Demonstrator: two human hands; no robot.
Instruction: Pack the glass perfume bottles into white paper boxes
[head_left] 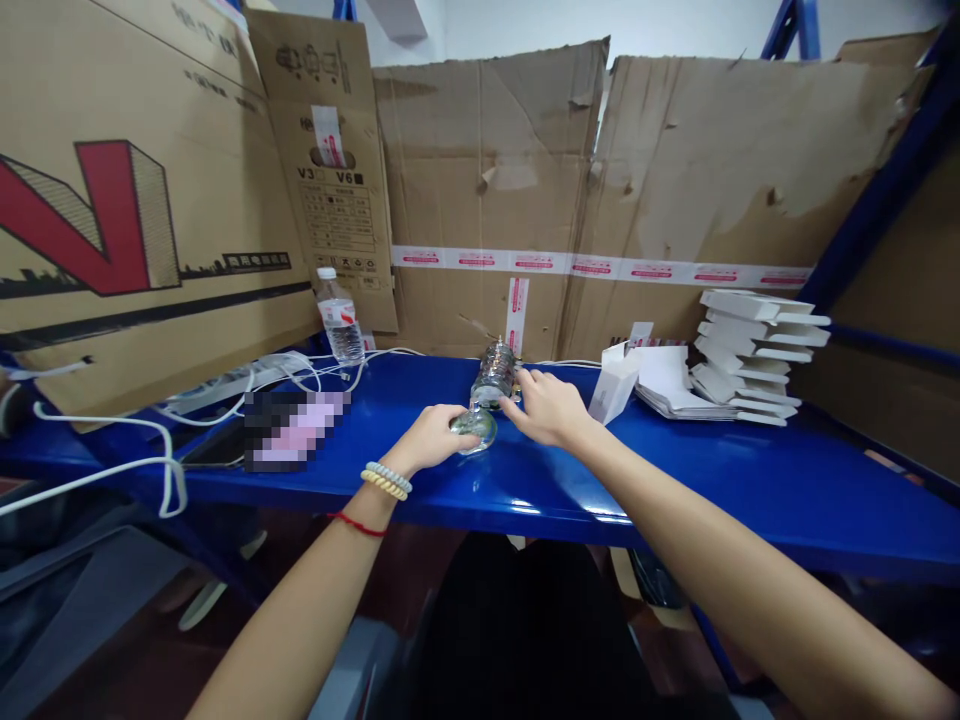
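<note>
Centre: the left hand (439, 437) on the disc (480, 430) and the right hand (551, 405) at the cylinder (495, 375) crowd the middle, with only a narrow gap between.
Left of centre: open counter (401, 400) between the left hand and the pixelated pink item (296, 432).
Left end: white cables (176, 465) loop over the front edge; bottle (340, 325) and big box (217, 190) block the rear.
Back: upright cardboard (480, 200) shuts off the rear edge.
Right rear: upright carton (615, 385) and box stack (757, 350) obstruct.
Right front: wide open surface, crossed above by the right forearm (690, 510).
</note>
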